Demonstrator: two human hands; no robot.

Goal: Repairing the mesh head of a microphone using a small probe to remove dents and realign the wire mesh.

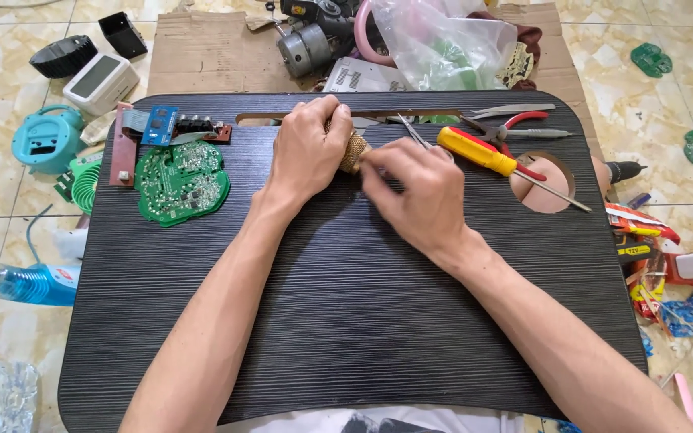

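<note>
While the left hand (308,152) wraps closed around a small golden-brown, mesh-textured cylinder (354,151), pinning it low against the black lap table (346,321), the right hand (419,192) pinches at the exposed end of that same cylinder with thumb and fingertips, a two-handed hold that appears to steady the piece at one end so the other can be worked. The cylinder sits near the far edge of the table, just short of the long slot (282,118) cut along that edge. Close to the right of the cylinder lie thin metal tweezers (415,132), a yellow-and-red screwdriver (483,154) whose shaft crosses the table's round cutout (551,196), and red-handled pliers (515,124), all apparently kept within quick reach of the right hand. Well to the left of the cylinder, a round green circuit board (180,181) rests flat with a smaller blue board (159,125) and a narrow brown strip board (124,144) just beyond it, seemingly set aside clear of the working spot. Farther out from the cylinder, off the table, the tiled floor (10,184) carries a teal plastic casing (46,138), a white device (100,81), a grey motor (302,50), a clear plastic bag (443,40) and a flattened sheet of cardboard (202,48).
</note>
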